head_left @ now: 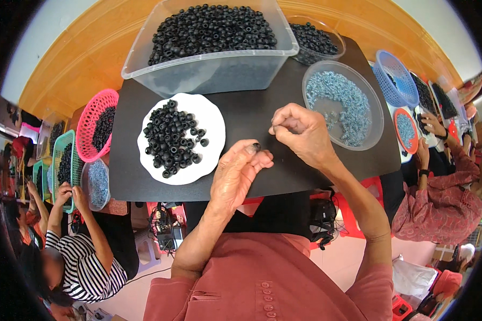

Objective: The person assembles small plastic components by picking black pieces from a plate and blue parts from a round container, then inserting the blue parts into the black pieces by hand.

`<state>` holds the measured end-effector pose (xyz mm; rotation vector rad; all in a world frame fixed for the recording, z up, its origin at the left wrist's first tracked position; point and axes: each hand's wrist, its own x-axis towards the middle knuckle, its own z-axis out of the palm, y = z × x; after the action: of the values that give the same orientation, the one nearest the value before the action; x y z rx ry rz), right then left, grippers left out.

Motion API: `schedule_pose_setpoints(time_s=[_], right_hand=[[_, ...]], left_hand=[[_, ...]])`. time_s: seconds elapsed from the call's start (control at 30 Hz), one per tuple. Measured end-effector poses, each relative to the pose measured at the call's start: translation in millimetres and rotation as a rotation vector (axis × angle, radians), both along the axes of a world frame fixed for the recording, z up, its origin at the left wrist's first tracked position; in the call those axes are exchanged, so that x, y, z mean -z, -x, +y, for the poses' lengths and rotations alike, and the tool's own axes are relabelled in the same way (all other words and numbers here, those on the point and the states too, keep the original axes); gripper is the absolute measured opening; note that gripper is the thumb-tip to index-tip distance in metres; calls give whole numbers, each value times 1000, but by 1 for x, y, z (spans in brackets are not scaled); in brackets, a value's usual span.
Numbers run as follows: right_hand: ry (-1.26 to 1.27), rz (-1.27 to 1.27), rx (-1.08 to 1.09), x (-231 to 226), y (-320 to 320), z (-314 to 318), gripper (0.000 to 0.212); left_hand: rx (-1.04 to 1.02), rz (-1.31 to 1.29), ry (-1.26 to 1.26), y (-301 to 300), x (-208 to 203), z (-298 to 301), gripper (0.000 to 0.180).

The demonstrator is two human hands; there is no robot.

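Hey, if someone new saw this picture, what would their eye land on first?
Probably the big clear tub heaped with black beads, at the far side of the dark table. Next, the white scalloped plate with more black beads, left of centre, and the round clear dish of pale blue pieces, at the right. Between them come the left hand, a small dark piece at its thumb, and the right hand, fingertips pinched.

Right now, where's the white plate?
In the head view, the white plate is on the left side of the dark table, nearer than the large clear bin and left of the left hand.
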<state>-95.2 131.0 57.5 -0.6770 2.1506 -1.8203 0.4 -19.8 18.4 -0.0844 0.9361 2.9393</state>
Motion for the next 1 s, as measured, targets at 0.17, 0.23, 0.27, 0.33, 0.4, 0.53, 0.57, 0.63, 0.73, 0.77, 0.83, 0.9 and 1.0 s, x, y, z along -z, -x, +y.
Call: schedule_pose_setpoints(time_s=[0.17, 0.23, 0.27, 0.33, 0.4, 0.53, 0.57, 0.63, 0.73, 0.77, 0.83, 0.9, 1.0], right_hand=[[-134, 172, 2, 3, 13, -13, 8], [-156, 222, -17, 2, 17, -21, 9], [-158, 214, -22, 2, 19, -26, 10], [-159, 206, -39, 2, 21, -36, 11], [-184, 216, -82, 0, 22, -44, 13], [-158, 109, -135, 3, 25, -60, 16], [-147, 72, -137, 2, 24, -64, 17], [-133, 35, -154, -1, 22, -72, 18], [-211, -93, -210, -6, 20, -83, 20], [-200, -106, -202, -4, 20, -84, 20], [-174, -115, -190, -1, 19, -85, 19], [-147, -104, -152, 1, 17, -82, 17], [-131, 285, 32, -1, 8, -88, 12]], left_hand=[[27, 9, 21, -1, 1, 1, 20], [20, 16, 20, -2, 0, 1, 19], [25, 23, 18, -2, -1, 1, 19], [12, 3, 10, -1, 0, 1, 19], [26, 26, 49, -1, 0, 0, 22], [44, 11, 60, -2, -2, 1, 22], [51, 8, 76, -2, -5, 2, 22], [49, -3, 134, -6, -7, 1, 22], [55, -30, 200, -15, -5, -1, 20], [69, -30, 170, -17, -4, -2, 20], [80, -14, 96, -19, -4, -2, 18], [93, 11, 129, -22, -4, -3, 17], [110, 63, 212, -33, -4, -9, 16]])
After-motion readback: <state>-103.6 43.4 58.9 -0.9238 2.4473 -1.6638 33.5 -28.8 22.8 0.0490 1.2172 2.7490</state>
